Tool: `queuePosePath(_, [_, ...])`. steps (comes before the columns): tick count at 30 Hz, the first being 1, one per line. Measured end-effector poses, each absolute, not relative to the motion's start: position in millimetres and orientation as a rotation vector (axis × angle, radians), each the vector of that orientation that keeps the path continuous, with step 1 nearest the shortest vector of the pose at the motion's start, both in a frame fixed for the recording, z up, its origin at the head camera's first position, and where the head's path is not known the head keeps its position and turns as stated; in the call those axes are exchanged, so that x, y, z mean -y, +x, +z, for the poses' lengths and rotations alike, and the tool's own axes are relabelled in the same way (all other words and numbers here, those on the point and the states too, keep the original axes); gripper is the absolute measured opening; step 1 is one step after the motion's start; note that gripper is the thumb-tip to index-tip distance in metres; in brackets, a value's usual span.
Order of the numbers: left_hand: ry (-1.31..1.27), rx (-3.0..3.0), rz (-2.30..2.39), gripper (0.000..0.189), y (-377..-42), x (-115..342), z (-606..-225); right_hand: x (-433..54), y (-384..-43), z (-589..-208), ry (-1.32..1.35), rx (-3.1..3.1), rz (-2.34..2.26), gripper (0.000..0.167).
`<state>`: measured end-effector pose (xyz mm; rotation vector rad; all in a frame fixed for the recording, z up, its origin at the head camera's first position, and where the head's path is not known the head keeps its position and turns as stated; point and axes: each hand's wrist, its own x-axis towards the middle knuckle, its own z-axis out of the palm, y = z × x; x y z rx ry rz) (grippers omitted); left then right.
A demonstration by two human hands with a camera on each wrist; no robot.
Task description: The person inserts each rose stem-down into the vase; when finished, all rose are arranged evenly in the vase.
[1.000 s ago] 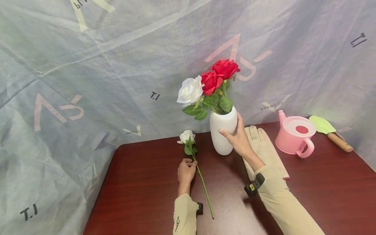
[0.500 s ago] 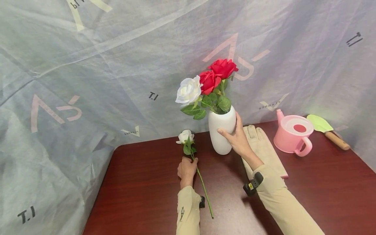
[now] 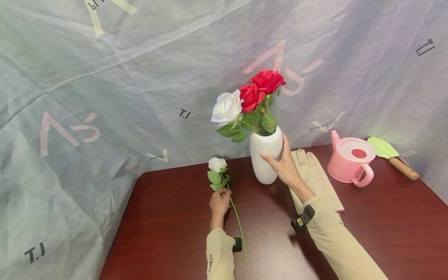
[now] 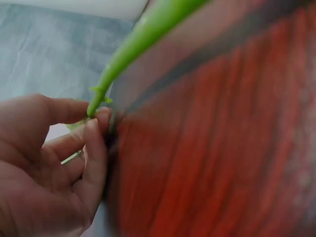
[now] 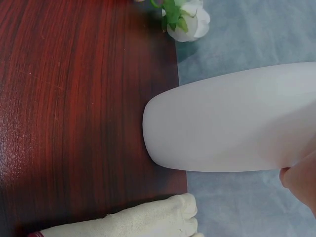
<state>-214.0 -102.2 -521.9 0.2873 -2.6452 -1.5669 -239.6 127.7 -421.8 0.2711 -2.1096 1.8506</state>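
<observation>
My left hand (image 3: 219,203) pinches the green stem of a loose white rose (image 3: 217,165) just below its leaves. In the left wrist view, the thumb and fingers meet around that stem (image 4: 131,47), which runs up close past the camera. To the right, a white vase (image 3: 263,165) stands upright near the table's back edge. My right hand (image 3: 288,171) grips the vase's right side, thumb across the front; its other fingers are mostly hidden behind it. Two red roses (image 3: 268,81) and a white rose (image 3: 226,107) lean out of the vase's mouth.
A pair of cream work gloves (image 3: 315,181) lies beneath the right forearm, beside the vase. Further right are a pink watering can (image 3: 344,165) and a green trowel with a wooden handle (image 3: 404,168). Grey cloth (image 3: 157,89) hangs behind the dark red table (image 3: 168,217).
The loose rose has turned in my left hand: its bloom has shifted slightly left and down, and the stem's lower end has swung left. My right hand keeps its hold on the vase.
</observation>
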Motion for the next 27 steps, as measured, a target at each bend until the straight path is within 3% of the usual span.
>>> queuePosePath(6, [0.33, 2.358, -2.08, 0.023, -211, 114, -523, -130, -250, -436, 0.281, 2.099, 1.84, 0.091])
queuePosePath(12, [0.348, 2.136, -2.422, 0.034, -209, 129, -524, -127, -239, -421, 0.298, 2.084, 1.86, 0.091])
queuePosePath(27, [0.392, 1.694, -2.696, 0.045, -203, 137, -526, -125, -229, -408, 0.296, 2.102, 1.852, 0.089])
